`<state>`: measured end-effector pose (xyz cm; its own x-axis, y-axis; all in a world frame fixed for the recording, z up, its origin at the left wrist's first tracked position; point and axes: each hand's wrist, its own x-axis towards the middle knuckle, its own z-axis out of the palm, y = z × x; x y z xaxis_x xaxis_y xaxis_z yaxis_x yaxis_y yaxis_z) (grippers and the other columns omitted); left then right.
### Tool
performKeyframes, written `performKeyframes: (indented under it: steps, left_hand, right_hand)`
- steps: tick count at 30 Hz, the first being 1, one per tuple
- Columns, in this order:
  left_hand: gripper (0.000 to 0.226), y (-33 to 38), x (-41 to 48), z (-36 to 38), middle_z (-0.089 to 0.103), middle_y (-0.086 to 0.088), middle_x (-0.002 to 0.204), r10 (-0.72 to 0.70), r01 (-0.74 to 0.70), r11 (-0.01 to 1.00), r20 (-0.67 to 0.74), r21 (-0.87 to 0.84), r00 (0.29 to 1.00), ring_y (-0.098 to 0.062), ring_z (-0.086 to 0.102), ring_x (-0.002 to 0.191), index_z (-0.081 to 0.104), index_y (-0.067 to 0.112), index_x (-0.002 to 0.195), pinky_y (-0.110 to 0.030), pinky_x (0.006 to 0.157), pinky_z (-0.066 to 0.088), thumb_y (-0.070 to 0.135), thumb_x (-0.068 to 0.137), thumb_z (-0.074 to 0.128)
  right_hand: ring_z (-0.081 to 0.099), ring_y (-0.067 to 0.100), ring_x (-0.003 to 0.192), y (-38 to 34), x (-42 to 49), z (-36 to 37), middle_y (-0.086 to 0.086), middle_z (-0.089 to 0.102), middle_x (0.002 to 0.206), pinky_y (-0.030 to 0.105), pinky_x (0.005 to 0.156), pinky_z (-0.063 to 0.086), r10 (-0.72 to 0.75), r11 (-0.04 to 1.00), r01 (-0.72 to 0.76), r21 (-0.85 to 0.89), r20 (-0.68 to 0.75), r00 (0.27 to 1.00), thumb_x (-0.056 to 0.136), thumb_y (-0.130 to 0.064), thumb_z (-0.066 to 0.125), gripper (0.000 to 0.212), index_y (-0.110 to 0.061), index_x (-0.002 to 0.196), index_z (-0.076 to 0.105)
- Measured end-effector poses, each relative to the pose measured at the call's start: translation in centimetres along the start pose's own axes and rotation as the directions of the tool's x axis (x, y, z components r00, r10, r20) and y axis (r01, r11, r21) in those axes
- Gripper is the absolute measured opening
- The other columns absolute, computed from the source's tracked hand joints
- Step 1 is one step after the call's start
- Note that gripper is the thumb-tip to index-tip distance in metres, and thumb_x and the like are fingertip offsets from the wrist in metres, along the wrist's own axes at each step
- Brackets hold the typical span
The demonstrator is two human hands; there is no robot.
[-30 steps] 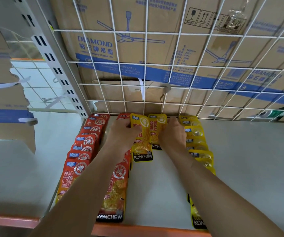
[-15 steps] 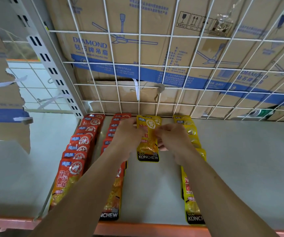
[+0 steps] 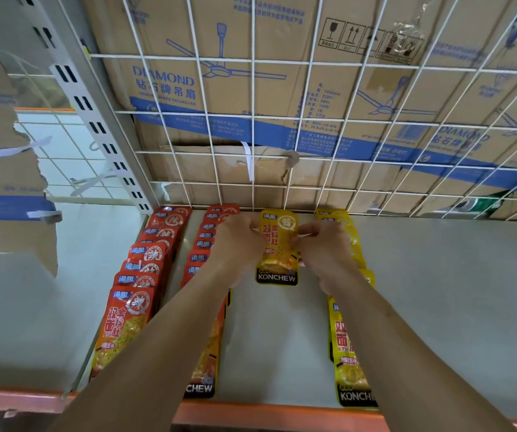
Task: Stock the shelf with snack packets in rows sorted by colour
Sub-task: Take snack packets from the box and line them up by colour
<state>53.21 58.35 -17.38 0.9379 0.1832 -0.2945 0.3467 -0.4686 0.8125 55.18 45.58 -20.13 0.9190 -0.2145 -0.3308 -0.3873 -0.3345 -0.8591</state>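
Far left there's just some torn cardboard hanging about, not in the way. Then the first red row, overlapped like roof tiles and hugging the shelf's left edge, and the second red row right beside it.

The left hand has its fingers curled in, pinching the left edge of a single yellow packet. The right hand pinches the opposite edge. The packet sits flat at the back of the shelf, its top just short of the wire grid, looking like the start of a new yellow row. Right of that is the existing yellow row, running front to back.

What I'd worry about: the left forearm lies right across the second red row and the right wrist hangs over the yellow row, so pulling the arms back low could drag those packets out of line. Shove the packet too far and its top could slip in under the grid.

Room-wise, the lane between red and yellow is bare all the way to the orange front lip, and there's loads of bare shelf off to the right.
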Motion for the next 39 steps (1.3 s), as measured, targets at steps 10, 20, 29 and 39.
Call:
performKeyframes:
  steps: [10, 20, 29, 39]
  left_hand:
    - [0.023, 0.4, 0.6, 1.2, 0.061, -0.008, 0.108, -0.036, 0.026, 0.97, 0.035, 0.241, 0.999, -0.019, 0.056, 0.088, 0.057, 0.006, 0.116, -0.025, 0.07, 0.043, 0.014, 0.096, 0.054]
    - [0.036, 0.8, 1.0, 1.8, 0.06, -0.013, 0.121, -0.084, 0.077, 0.97, 0.021, 0.232, 0.996, -0.027, 0.06, 0.104, 0.051, 0.005, 0.13, -0.037, 0.089, 0.053, 0.019, 0.097, 0.053]
    - [0.031, 0.4, 1.5, 1.8, 0.059, -0.007, 0.104, -0.083, 0.081, 0.984, 0.009, 0.161, 0.996, -0.022, 0.059, 0.09, 0.054, 0.007, 0.126, -0.033, 0.079, 0.052, 0.017, 0.097, 0.053]
    - [0.03, -0.1, 1.3, 2.0, 0.059, -0.007, 0.111, -0.065, 0.063, 0.981, 0.006, 0.183, 0.998, -0.017, 0.056, 0.088, 0.054, 0.008, 0.127, -0.025, 0.069, 0.047, 0.016, 0.098, 0.051]
  right_hand:
    - [0.053, 0.025, 0.07, -0.2, 0.7, 0.7, 0.006, 0.056, 0.071, 0.02, 0.047, 0.031, -0.048, 0.948, 0.049, -0.315, 0.01, 0.999, 0.081, -0.004, 0.051, 0.015, -0.01, 0.074, 0.063]
    - [0.042, 0.024, 0.069, -0.5, 1.4, 1.0, 0.006, 0.046, 0.075, 0.024, 0.043, 0.023, -0.019, 0.912, 0.044, -0.408, 0.064, 0.998, 0.078, -0.005, 0.05, 0.011, -0.014, 0.083, 0.05]
    - [0.033, 0.013, 0.051, -1.5, 1.0, 0.5, 0.0, 0.039, 0.063, 0.024, 0.041, 0.022, -0.04, 0.902, 0.077, -0.425, 0.096, 0.995, 0.081, -0.002, 0.05, 0.021, -0.015, 0.067, 0.041]
    - [0.046, 0.012, 0.061, -1.9, 0.2, 0.2, 0.0, 0.055, 0.075, 0.019, 0.045, 0.029, -0.032, 0.93, 0.064, -0.361, 0.094, 0.995, 0.084, -0.005, 0.048, 0.019, -0.007, 0.096, 0.063]
